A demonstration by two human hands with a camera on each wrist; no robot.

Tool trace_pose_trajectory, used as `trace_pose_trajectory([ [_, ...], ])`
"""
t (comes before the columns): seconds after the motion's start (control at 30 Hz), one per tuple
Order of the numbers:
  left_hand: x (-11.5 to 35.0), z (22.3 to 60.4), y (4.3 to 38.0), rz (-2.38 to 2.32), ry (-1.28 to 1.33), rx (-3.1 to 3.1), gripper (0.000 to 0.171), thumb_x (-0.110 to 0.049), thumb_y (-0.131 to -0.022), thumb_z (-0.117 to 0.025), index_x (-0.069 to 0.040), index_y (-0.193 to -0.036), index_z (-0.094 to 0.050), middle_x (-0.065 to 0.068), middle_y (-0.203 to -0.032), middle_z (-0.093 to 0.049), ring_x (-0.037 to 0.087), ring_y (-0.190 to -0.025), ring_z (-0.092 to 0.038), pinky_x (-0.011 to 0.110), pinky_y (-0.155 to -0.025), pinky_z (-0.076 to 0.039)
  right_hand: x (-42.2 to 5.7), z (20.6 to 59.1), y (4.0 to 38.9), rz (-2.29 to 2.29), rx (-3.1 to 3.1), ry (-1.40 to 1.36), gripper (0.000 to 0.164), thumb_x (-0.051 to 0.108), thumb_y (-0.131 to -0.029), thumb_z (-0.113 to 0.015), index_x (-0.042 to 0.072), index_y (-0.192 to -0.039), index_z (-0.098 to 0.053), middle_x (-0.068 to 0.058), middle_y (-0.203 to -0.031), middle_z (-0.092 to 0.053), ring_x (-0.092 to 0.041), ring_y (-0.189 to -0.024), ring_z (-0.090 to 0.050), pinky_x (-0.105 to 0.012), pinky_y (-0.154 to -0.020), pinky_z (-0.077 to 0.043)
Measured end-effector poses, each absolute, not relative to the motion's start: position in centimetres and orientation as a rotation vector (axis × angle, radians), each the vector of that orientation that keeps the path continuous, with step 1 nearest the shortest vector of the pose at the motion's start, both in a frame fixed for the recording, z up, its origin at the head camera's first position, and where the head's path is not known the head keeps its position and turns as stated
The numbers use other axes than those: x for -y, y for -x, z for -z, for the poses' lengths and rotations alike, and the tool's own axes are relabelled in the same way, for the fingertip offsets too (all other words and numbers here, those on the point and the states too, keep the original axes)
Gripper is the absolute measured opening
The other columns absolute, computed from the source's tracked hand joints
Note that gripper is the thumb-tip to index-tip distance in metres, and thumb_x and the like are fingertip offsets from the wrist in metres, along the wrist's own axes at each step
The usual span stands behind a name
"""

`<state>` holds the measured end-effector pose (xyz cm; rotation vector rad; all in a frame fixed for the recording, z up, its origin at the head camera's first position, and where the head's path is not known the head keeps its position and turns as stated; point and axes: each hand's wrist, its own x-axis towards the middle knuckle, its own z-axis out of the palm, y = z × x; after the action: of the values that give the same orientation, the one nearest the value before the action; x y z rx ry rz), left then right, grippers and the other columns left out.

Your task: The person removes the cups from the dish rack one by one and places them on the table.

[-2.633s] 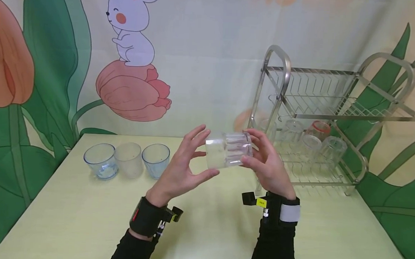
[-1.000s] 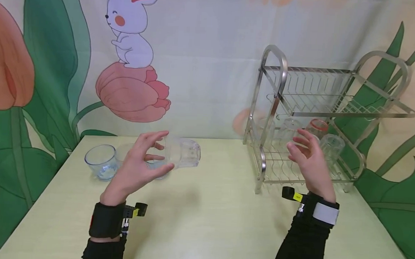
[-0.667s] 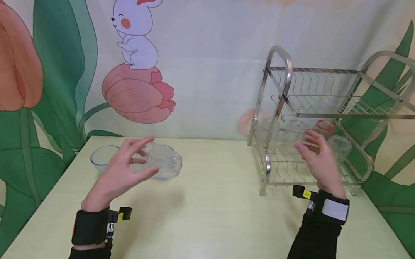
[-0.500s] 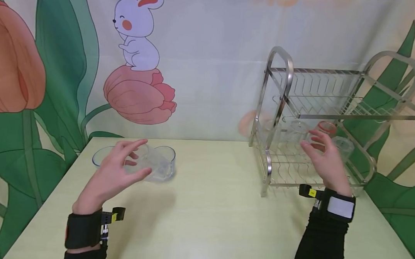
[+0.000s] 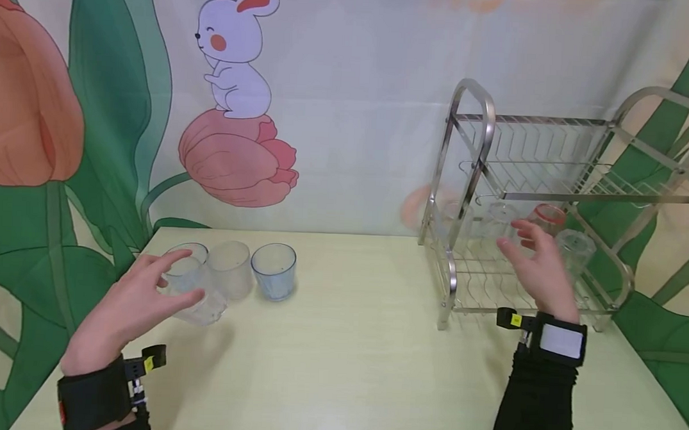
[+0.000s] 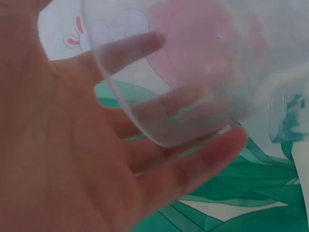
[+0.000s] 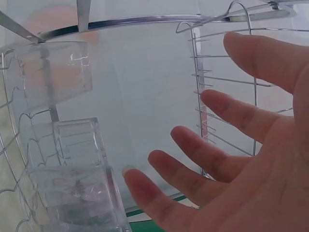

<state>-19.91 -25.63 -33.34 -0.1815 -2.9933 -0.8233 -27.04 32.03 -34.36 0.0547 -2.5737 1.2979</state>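
My left hand (image 5: pixel 124 301) grips a clear glass tumbler (image 5: pixel 208 306) between thumb and fingers. The tumbler is tilted, its base pointing right, in front of a row of glasses at the table's left. In the left wrist view the tumbler's rim lies against the palm side, with fingers along its wall. Behind it stand a blue-rimmed glass (image 5: pixel 195 255), partly covered, a frosted glass (image 5: pixel 230 271) and a bluish glass (image 5: pixel 274 273). My right hand (image 5: pixel 544 275) holds nothing; its fingers are spread and loosely bent in front of the metal dish rack (image 5: pixel 451 284).
Upside-down glasses stand on the rack's lower shelf, among them a red-ringed glass (image 5: pixel 549 214) and a clear one (image 5: pixel 575 247). The upper shelf (image 5: pixel 588 199) overhangs them. A printed cloth (image 5: pixel 355 113) hangs behind the pale table (image 5: pixel 338 368).
Earlier both hands held the clear tumbler. The right hand has let go and moved right to the rack. The left hand has carried the tumbler left and lower, to the row of glasses.
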Motion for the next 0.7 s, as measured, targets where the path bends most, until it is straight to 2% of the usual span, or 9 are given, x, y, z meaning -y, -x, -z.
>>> trace_pose_trajectory([
  [0.27,27.4,34.6,20.5,0.804,0.065,3.106,0.088,-0.052,-0.089,-0.065,0.0,-0.15,-0.029,0.035,-0.134,-0.029,0.049,-0.114,-0.043,0.06,-0.081,-0.044,-31.8,34.4,27.6,-1.308,2.581,-0.101,0.068,0.047,-0.099,-0.052,0.006,-0.151,-0.033,-0.026,-0.15,-0.027,-0.048,-0.133,-0.028,-0.069,-0.096,-0.031],
  [0.7,28.9,36.5,21.5,0.803,0.002,3.107,0.088,-0.05,-0.088,-0.067,0.004,-0.147,-0.031,0.039,-0.134,-0.026,0.053,-0.112,-0.041,0.064,-0.079,-0.044,-32.2,35.0,28.4,-1.214,2.632,-0.135,0.068,0.046,-0.1,-0.051,0.002,-0.149,-0.034,-0.029,-0.151,-0.026,-0.05,-0.133,-0.026,-0.069,-0.097,-0.03],
])
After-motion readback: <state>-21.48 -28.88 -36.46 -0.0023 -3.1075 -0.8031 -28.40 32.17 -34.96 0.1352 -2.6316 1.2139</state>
